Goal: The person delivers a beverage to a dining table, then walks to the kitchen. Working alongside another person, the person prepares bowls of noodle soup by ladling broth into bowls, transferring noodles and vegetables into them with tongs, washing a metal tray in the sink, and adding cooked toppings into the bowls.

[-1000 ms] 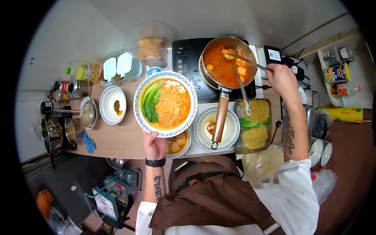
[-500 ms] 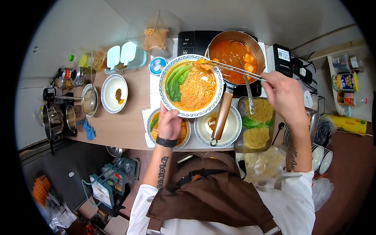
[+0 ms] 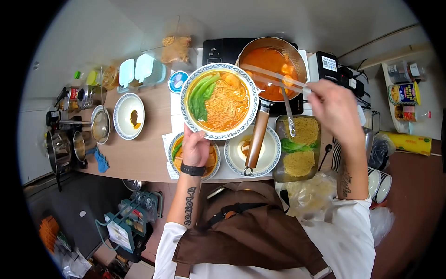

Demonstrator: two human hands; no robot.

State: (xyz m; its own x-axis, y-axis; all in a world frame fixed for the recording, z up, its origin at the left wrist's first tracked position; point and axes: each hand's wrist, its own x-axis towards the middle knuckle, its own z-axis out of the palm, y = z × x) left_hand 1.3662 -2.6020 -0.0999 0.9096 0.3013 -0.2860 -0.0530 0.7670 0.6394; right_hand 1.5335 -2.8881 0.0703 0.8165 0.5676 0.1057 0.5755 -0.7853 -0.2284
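Note:
My left hand [image 3: 195,149] holds a patterned bowl [image 3: 185,108] up by its near rim. Noodles [image 3: 227,108], green leaves [image 3: 200,96] and red broth fill it, and a pale orange piece [image 3: 232,80] lies near its far edge. Blurred by motion, my right hand [image 3: 332,104] is closed on metal tongs [image 3: 278,79], whose tips reach between the bowl and the pot. Behind the tongs a pot [image 3: 301,59] of red broth with orange pieces sits on a black cooker [image 3: 218,52]; a metal ladle [image 3: 289,114] leans over its rim.
Below the pot's wooden handle [image 3: 257,144] is a bowl with sauce [image 3: 228,158]. Beside it are a filled bowl [image 3: 215,168] and a tray [image 3: 281,174] of noodle blocks and greens. Another sauce bowl [image 3: 121,116], a strainer [image 3: 99,127] and light-blue boxes [image 3: 149,69] are at left.
The held bowl moved right and up to the pot, then slightly left. The tongs carried an orange piece from the pot to the bowl, and their tips have since moved back from it.

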